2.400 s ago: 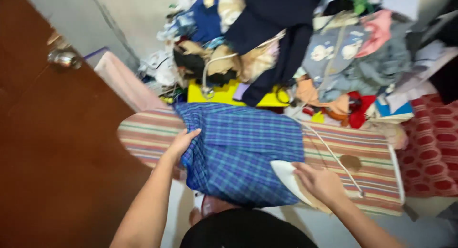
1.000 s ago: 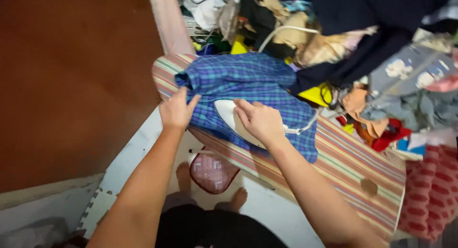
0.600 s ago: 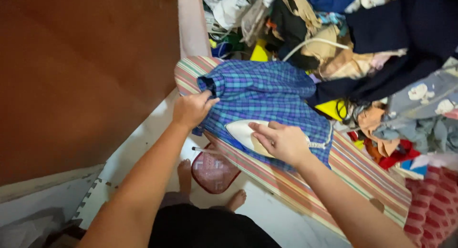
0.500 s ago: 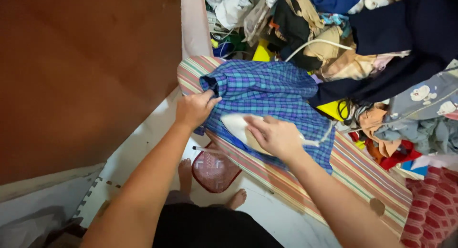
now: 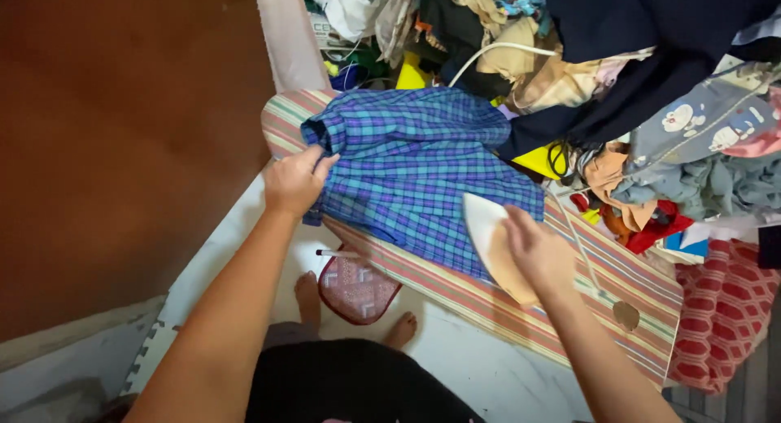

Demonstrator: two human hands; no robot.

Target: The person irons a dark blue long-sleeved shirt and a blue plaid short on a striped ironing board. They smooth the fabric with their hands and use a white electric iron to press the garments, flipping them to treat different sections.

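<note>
1. The ironing board [image 5: 643, 317], striped and running from far left to near right, carries the work in hand. A blue checked shirt [image 5: 415, 167] lies spread over its far left end, hanging a little over the near edge.
2. The step looks like ironing the shirt, with the pass now at its right edge. The next stroke seems to call for keeping the cloth taut and guiding the iron across the unpressed part.
3. The left hand [image 5: 291, 181] has its grip closed on the shirt's left edge, pinching the cloth near the collar.
4. The right hand [image 5: 538, 250] has its grip wrapped over the white iron [image 5: 488, 232], which sits at the shirt's right hem, partly over bare board.
5. A big heap of clothes [image 5: 651, 89] crowds the far side, spilling to the board's edge, so the shirt could snag there.
6. The iron's white cord [image 5: 582, 244] trails across the board on the right, in the way of a stroke that way.
7. A brown door [image 5: 122, 146] stands close on the left. A pink patterned slipper [image 5: 354, 285] lies on the floor by the person's bare feet.
</note>
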